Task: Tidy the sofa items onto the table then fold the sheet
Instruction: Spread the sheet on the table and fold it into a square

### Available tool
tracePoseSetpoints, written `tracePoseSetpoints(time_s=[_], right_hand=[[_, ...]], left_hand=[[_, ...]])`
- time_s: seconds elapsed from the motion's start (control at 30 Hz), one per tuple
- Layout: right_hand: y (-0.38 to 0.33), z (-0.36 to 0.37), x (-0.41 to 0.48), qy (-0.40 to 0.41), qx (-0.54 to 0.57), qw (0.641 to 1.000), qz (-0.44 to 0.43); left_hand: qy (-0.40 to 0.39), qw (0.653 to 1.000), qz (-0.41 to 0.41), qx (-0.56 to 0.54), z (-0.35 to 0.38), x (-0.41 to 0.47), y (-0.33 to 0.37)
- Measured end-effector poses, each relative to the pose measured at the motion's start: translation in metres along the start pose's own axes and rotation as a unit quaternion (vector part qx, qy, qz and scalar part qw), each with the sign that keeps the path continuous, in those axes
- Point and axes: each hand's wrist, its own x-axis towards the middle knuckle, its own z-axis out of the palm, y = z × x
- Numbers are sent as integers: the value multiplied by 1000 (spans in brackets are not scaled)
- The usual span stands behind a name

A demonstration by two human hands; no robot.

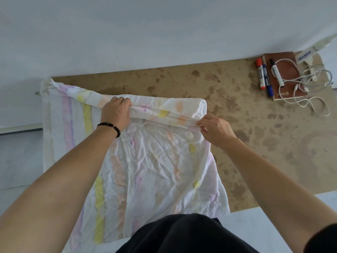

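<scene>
A white sheet [149,161] with faded yellow, orange and purple stripes lies crumpled over the left half of the brown table [264,136] and hangs off its left and near edges. My left hand [116,112], with a dark bead bracelet at the wrist, grips a bunched fold of the sheet near its far edge. My right hand [215,128] pinches the same fold further right. The fold stretches between both hands.
At the table's far right corner lie a brown notebook [286,70], a red marker [260,73], a blue marker [267,79], a black marker [276,72], a tangled white cable [310,92] and a white tube [313,50]. A white wall stands behind.
</scene>
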Motion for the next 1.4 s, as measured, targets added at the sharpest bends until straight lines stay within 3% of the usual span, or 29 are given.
tracePoseSetpoints(time_s=[0.17,0.23,0.3,0.37,0.43,0.53,0.63,0.9,1.07,1.17,1.27,1.4], right_hand=[[1,5,3,1,8,1000,-1],[2,5,3,0,4,1000,-2],[3,4,4,-4,2,1000,-8],[3,4,4,-6,1,1000,-14],[3,3,5,-9,-3,1000,-11],[2,3,7,-21,-9,1000,-5],[3,3,8,-32,-15,999,-2],[4,7,11,-34,-5,999,8],[2,8,8,7,-1,1000,1],[-1,9,3,63,22,998,-22],[-3,14,-4,117,29,991,-56],[-4,22,-10,127,12,985,-113]], left_hand=[[20,1000,6,14,1,12,3],[-65,996,-11,64,2,17,2],[-173,969,14,176,-1,20,3],[-206,953,22,220,-1,19,1],[-186,966,21,180,0,16,-1],[-107,994,-10,16,-3,14,-3],[-36,998,-21,-42,-3,20,-3],[-100,995,3,-10,9,28,-13],[5,999,14,-50,1,10,-10],[47,995,-24,-83,-6,-11,-8],[55,993,-32,-99,-6,-36,-13],[6,998,31,-55,1,-63,-25]])
